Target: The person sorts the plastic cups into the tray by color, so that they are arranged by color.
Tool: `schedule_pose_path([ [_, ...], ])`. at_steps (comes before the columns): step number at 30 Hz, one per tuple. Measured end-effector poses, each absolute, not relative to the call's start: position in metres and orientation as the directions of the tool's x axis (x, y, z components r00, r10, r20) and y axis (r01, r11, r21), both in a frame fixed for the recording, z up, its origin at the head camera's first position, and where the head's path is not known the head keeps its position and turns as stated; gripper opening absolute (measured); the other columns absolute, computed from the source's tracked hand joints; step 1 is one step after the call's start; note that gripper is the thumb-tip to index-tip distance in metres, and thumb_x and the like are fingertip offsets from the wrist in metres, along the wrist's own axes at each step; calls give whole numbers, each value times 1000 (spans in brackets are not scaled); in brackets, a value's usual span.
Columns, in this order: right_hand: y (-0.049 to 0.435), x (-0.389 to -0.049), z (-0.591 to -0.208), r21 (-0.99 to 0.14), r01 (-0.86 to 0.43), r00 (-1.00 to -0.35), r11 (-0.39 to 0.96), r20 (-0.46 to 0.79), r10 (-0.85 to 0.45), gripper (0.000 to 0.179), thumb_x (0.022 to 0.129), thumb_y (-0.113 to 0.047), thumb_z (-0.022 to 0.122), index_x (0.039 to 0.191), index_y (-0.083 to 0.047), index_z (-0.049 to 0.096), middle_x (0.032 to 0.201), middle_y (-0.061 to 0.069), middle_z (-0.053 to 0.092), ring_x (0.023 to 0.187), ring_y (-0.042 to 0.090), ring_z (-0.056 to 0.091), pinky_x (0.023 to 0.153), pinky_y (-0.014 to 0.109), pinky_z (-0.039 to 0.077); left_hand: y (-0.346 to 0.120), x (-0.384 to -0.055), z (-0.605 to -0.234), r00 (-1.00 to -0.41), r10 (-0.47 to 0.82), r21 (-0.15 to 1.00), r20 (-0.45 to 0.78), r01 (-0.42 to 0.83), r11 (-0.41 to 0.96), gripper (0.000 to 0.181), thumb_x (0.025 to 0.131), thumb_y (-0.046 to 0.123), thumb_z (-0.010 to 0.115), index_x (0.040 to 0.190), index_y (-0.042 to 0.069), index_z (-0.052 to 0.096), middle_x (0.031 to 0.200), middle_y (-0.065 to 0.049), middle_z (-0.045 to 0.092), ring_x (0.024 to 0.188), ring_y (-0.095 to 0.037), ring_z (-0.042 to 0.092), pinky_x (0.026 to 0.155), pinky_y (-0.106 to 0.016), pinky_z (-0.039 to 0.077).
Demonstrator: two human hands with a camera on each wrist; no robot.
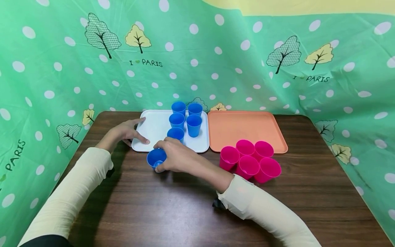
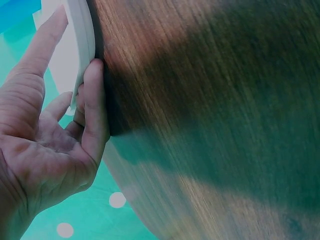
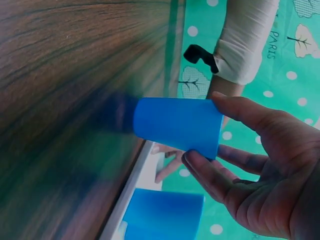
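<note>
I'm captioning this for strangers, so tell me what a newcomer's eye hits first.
The five bright pink cups, clustered just in front of the orange tray, would probably draw the eye first. Next come five blue cups on the white tray, and a sixth blue cup gripped by the right hand in front of it.

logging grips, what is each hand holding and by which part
The right hand holds a blue cup near its rim, thumb and fingers on opposite sides. The left hand grips the white tray by its left edge, thumb on top.
</note>
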State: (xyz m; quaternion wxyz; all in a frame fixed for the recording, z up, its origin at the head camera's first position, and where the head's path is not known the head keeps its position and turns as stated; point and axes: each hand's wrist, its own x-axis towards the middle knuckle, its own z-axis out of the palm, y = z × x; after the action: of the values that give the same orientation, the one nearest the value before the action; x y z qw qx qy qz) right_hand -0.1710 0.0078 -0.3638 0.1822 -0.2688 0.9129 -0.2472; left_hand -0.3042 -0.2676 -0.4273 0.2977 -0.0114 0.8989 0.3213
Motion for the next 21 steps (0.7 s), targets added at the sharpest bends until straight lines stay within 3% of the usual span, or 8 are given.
schedule_pose_path([
  [7,26,-171,-355,-541,-359,-806,761,-232,-545,75,91,-31,97,157,-15,66,158,13,64,150,34,59,111,56,65,-267,-305,-426,-820,174,570,-545,-211,794,137,86,39,102,184,24,7,184,-35,11,137,-46,58,86,-47,71],
  [21,55,-169,-340,-505,-314,-844,804,-239,-480,73,88,-21,100,154,-16,68,156,13,65,153,37,56,104,61,67,-268,-301,-424,-817,188,585,-545,-210,783,137,87,37,101,184,24,5,185,-35,5,139,-46,57,87,-49,70],
])
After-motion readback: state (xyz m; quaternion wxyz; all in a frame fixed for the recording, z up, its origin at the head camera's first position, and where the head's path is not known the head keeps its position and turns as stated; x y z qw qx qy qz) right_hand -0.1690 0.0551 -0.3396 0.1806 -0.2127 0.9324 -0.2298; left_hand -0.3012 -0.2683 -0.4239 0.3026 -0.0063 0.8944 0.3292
